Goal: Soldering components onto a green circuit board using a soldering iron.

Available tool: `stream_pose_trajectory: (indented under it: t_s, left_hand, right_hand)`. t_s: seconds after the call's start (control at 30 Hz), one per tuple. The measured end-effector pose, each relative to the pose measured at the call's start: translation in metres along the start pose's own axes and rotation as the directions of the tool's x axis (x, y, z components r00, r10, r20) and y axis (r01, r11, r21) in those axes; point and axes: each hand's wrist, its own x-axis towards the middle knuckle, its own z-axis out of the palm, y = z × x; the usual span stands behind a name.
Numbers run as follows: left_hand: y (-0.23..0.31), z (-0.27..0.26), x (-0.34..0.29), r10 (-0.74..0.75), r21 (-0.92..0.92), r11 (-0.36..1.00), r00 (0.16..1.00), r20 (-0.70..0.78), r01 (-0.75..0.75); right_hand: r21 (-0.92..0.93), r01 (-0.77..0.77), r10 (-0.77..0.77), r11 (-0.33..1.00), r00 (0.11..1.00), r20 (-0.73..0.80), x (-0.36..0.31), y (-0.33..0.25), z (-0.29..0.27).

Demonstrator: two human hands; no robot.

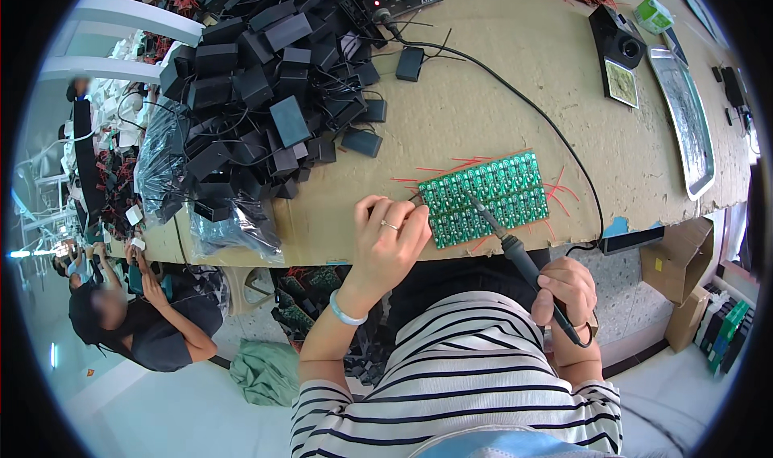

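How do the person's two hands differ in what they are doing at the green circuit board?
The left hand rests on the table, fingers at the green circuit board edge; the right hand grips a soldering iron, off the table. The left wears a ring and bracelet. Both are bare.

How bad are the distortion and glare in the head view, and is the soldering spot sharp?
Head view: heavy fisheye, table edge bows and corners are black; even light, glare only on the metal tray; green circuit board, soldering iron, left hand and right hand reasonably sharp; far-left rim soft.
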Motion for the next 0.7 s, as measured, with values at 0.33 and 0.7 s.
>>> stream_pose_trajectory:
  t_s: [0.33,0.7]
  left_hand:
    - [0.006,-0.021,0.009,-0.1,-0.047,0.994,0.995,-0.028,0.099]
    - [-0.057,-0.073,0.065,-0.325,0.044,0.91,0.777,-0.539,0.412]
  right_hand:
    - [-0.063,-0.041,0.039,0.997,0.999,-0.034,-0.004,-0.006,-0.005]
    - [-0.044,-0.031,0.027,0.999,0.996,-0.09,-0.006,-0.01,-0.006]
